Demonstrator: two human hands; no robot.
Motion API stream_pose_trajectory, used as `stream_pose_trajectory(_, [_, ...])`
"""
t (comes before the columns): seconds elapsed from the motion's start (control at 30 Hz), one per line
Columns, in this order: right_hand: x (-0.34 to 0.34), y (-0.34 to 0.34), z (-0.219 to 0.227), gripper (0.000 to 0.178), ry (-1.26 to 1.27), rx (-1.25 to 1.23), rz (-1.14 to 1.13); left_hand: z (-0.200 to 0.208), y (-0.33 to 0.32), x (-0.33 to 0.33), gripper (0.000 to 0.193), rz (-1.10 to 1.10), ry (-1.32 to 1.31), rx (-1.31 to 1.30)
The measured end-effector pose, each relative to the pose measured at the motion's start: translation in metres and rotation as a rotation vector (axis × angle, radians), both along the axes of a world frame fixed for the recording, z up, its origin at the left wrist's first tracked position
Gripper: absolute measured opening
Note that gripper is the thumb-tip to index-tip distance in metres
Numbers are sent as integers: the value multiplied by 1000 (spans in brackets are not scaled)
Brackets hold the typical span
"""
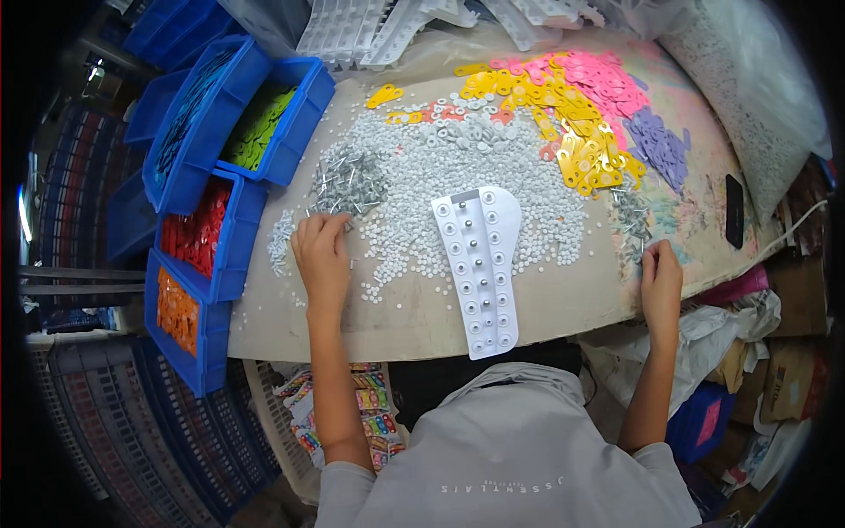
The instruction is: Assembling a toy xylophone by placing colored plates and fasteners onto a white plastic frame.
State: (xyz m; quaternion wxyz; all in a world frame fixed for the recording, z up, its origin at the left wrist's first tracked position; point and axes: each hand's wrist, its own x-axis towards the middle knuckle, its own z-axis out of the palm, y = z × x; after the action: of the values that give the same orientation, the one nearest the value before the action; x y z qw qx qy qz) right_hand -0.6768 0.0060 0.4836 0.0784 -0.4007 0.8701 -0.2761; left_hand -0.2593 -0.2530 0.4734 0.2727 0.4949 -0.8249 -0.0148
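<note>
My left hand [323,255] is at the near edge of a heap of small metal pins [350,183], its fingers bent and drawn together; what lies between the fingertips is hidden. Off to the right, my right hand [662,271] pinches thumb and fingers beside a smaller scatter of metal pins [630,213]; anything in that pinch is too small to make out. Between the hands lies a white plastic jig [480,273] with two rows of round seats and a middle row of metal studs. Small white round caps [422,176] spread around and behind it.
Yellow tabs [585,158], pink tabs [603,84] and purple tabs [658,145] are heaped at the far right. Blue bins [220,295] of coloured pieces line the left edge. A black phone [734,211] lies at the right, near a big clear bag [748,97] of white pieces.
</note>
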Motion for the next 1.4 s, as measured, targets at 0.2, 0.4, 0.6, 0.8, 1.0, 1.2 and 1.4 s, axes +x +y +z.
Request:
stream_pose_trajectory(0.2, [6,-5,2,7,-38,-42,11,1,-13,3,13,-57,-146,-28])
stream_pose_trajectory(0.4, [1,-5,-1,7,30,28,32,10,-2,-2,14,-30,-13,-22])
stream_pose_trajectory(0.6, [9,-8,2,5,144,44,-83,39,72,-38,29,-347,419,454])
stream_pose_trajectory(0.8, [55,-26,36,12,170,-243,176,43,122,-68,23,-501,410,509])
stream_pose_trajectory(1.0, [133,-25,46,19,-239,-343,488,31,126,-78,18,-635,342,473])
stream_pose_trajectory(1.2, [161,-20,27,23,-458,-315,629,24,129,-80,22,-644,301,418])
stream_pose_trajectory(1.4, [162,-24,19,22,-371,-256,807,24,130,-77,25,-711,192,337])
